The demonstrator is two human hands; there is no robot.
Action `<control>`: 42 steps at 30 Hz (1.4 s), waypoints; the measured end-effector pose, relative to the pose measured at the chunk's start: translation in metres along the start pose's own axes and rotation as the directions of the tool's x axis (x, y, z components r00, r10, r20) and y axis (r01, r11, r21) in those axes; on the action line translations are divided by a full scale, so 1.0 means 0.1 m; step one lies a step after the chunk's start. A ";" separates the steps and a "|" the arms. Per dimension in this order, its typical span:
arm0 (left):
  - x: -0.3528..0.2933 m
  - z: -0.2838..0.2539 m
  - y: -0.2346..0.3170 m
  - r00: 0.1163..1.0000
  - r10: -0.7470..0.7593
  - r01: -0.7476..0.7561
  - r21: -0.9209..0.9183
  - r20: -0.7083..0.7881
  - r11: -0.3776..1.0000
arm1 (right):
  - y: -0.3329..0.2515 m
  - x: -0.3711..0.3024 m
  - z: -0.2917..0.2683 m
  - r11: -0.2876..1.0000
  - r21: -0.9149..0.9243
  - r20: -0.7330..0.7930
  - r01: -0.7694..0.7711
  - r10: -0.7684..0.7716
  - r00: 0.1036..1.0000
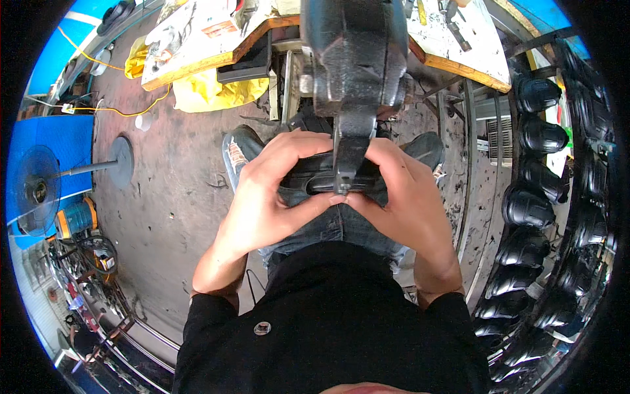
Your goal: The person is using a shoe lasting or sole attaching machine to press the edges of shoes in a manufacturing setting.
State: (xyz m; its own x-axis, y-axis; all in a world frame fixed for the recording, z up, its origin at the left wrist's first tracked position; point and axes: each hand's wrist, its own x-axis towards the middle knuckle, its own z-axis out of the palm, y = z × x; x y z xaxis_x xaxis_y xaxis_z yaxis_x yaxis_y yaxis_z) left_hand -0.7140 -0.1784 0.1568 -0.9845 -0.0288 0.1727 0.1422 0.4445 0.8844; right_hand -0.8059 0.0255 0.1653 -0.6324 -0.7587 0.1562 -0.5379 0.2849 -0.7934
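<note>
In front of my lap, both hands grip a dark, leather-like black piece point(307, 181) with a folded, rounded edge. My left hand point(268, 182) is closed around its left side, fingers over the far edge and thumb along the near one. On the other side my right hand point(408, 196) holds it the same way, and the two thumb tips nearly meet at the near edge. The narrow lower end of a heavy black machine head point(354, 79) comes down between my hands, over the piece. It hides the piece's middle, so I cannot tell whether they touch.
White worktables point(197, 49) with wooden edges flank the machine, tools lying on them. A yellow bag point(220, 92) sits below the left one. A standing fan point(42, 190) is at left. Racks at right hold several rounded, shiny black shoe-like items point(528, 207).
</note>
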 end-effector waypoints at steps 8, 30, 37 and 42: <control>-0.17 0.21 -0.30 0.980 -0.196 0.156 -0.525 -0.021 0.837 | 0.66 -0.22 0.14 0.957 0.235 -0.079 0.170 -0.155 0.985; -0.21 0.52 -0.48 0.974 -0.219 0.086 -0.793 -0.061 0.603 | 1.61 -0.95 -0.50 0.805 0.489 -0.056 -0.334 0.411 0.910; -0.34 0.62 -0.60 0.956 -0.280 0.047 -0.892 -0.090 0.450 | 1.05 -0.71 -1.16 0.966 0.244 -0.289 -0.084 0.155 0.945; -0.41 0.64 -0.62 0.930 -0.364 0.017 -0.983 -0.052 0.184 | 0.57 -0.46 -1.20 0.987 0.157 -0.316 -0.048 0.096 0.944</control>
State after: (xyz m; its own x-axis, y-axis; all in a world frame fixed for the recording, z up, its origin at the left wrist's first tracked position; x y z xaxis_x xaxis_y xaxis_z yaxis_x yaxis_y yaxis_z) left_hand -0.6886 -0.1468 0.0673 -0.9621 -0.2346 -0.1388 0.1095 -0.7988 0.5915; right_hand -0.8744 0.1468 0.1839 -0.8245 -0.5040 0.2572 -0.4131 0.2255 -0.8823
